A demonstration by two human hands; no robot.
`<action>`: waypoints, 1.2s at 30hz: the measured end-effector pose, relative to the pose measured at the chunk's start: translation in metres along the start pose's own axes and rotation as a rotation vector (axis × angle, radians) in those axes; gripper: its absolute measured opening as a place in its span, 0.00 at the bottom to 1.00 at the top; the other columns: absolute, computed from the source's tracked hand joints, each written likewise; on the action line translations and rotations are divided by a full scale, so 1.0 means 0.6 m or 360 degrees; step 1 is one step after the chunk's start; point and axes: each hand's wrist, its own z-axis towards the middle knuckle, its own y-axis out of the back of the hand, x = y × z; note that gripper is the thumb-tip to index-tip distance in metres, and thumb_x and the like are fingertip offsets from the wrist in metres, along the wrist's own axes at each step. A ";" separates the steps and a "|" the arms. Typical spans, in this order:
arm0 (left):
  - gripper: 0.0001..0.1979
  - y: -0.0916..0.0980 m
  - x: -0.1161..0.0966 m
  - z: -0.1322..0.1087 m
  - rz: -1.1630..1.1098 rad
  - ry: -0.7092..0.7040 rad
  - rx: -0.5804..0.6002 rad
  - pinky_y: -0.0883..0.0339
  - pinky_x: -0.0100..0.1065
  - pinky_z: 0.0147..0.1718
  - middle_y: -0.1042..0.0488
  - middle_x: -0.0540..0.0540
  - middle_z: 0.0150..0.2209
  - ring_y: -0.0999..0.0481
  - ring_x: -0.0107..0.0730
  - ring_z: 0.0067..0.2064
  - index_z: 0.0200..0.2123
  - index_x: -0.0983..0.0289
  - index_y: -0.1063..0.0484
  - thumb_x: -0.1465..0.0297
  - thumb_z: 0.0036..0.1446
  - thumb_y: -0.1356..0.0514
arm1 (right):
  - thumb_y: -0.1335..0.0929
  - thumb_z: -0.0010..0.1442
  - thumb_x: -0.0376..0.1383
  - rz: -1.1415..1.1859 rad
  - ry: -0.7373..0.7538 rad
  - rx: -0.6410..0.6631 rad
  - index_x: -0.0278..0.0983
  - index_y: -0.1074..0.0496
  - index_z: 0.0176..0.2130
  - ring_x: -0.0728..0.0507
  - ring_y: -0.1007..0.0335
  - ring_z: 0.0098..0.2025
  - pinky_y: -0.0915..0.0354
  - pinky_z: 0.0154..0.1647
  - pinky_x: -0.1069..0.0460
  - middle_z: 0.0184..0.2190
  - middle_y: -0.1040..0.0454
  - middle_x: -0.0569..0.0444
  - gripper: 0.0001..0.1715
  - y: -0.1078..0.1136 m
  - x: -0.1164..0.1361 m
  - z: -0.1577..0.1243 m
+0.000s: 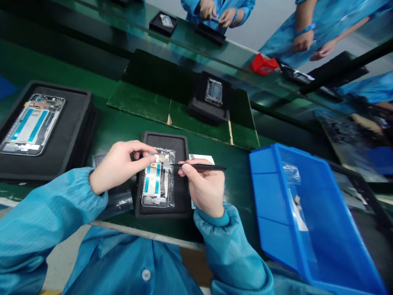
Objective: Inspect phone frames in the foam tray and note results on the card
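An opened phone (157, 180) lies on clear plastic film (172, 180) in a black foam tray (181, 196) in front of me. Its inside faces up, with two blue strips on a silvery panel. My left hand (123, 159) rests over the phone's upper left part, thumb and forefinger closed together; whatever is between the fingertips is too small to make out. Black tweezers (205, 167) are held in my right hand (206, 186), their tips pointing left at the phone's upper right edge.
Another opened phone (33, 125) lies on stacked foam trays (73, 110) at the left. A third phone (214, 91) sits in a tray on a raised green shelf (144, 102). At the right stands a blue bin (270, 205) holding plastic bags. Co-workers' hands (216, 14) work across the bench.
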 end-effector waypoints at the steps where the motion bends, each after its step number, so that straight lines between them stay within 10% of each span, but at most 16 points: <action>1: 0.10 0.003 0.008 -0.002 0.0084 -0.0035 -0.0017 0.32 0.34 0.37 0.19 0.51 0.36 0.26 0.32 0.35 0.40 0.59 0.18 0.61 0.60 0.37 | 0.20 0.51 0.43 -0.0040 -0.0022 -0.0020 0.40 0.21 0.34 0.44 0.21 0.27 0.23 0.31 0.48 0.28 0.18 0.54 0.13 -0.001 -0.004 0.001; 9: 0.17 0.000 0.076 -0.023 0.0411 -0.0429 0.0713 0.29 0.39 0.48 0.28 0.56 0.50 0.26 0.40 0.50 0.50 0.56 0.24 0.64 0.58 0.33 | 0.21 0.51 0.43 -0.0300 -0.0258 0.0033 0.39 0.21 0.33 0.43 0.20 0.26 0.22 0.29 0.49 0.25 0.19 0.55 0.13 -0.020 -0.025 -0.004; 36: 0.16 -0.021 0.102 -0.030 0.0448 -0.0663 0.0607 0.30 0.42 0.45 0.33 0.57 0.47 0.29 0.41 0.48 0.50 0.59 0.26 0.63 0.60 0.33 | 0.20 0.51 0.39 -0.0478 -0.0310 -0.0099 0.40 0.18 0.34 0.46 0.20 0.29 0.25 0.30 0.54 0.28 0.17 0.55 0.09 -0.033 -0.029 -0.016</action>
